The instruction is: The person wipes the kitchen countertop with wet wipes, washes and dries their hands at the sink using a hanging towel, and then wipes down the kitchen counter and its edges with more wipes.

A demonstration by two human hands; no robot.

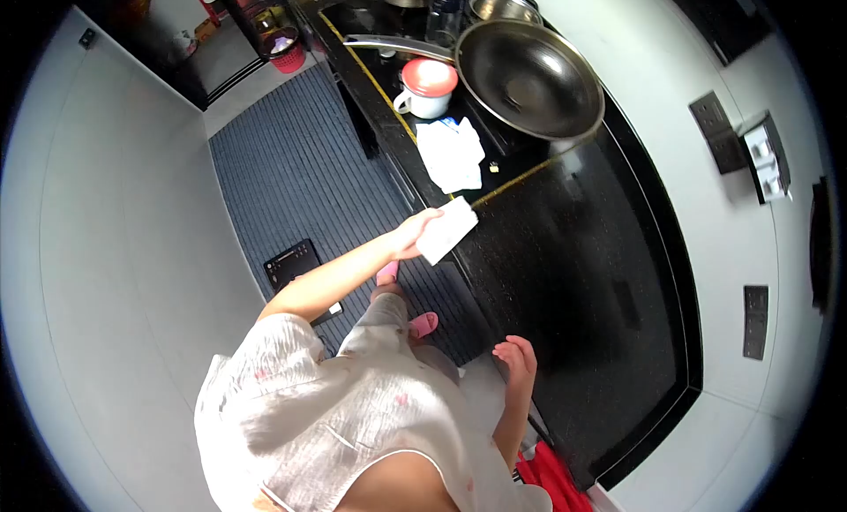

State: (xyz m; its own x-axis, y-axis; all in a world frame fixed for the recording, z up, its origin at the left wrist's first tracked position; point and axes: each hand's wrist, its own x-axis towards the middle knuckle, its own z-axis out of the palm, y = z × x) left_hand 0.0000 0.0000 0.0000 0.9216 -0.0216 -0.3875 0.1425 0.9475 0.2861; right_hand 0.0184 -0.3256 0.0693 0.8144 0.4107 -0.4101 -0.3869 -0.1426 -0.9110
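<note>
The right half of the frame is taken up by a glossy black counter (582, 274), which is run upward to a section edged with yellow lines. The floor at centre-left is covered by a grey ribbed mat (282, 159). At the upper right, a large dark wok (529, 79) is set on the black surface, its handle pointed leftward past the lidded mug below it. Behind the wok, at the top of the frame, a metal bowl (503, 7) is partly hidden. At the upper left, a red basket (285, 53) is seen on the floor. Left of the wok, a white mug (427, 101) is topped with a red lid, and just below it a crumpled white cloth (450, 154) is spread. In the middle of the frame, a white rectangular pad (448, 230) is held near the counter's edge, just below the cloth; its material cannot be told. It is gripped along its left side by the left hand (410, 234), the fingers closed on it and partly hidden beneath. At lower centre-right, the right hand (518, 357) is raised by the counter's edge, fingers loosely bent and together, with nothing seen held; whether the counter is touched cannot be told. Beside the cloth, a tiny yellowish scrap (494, 168) is seen.
</note>
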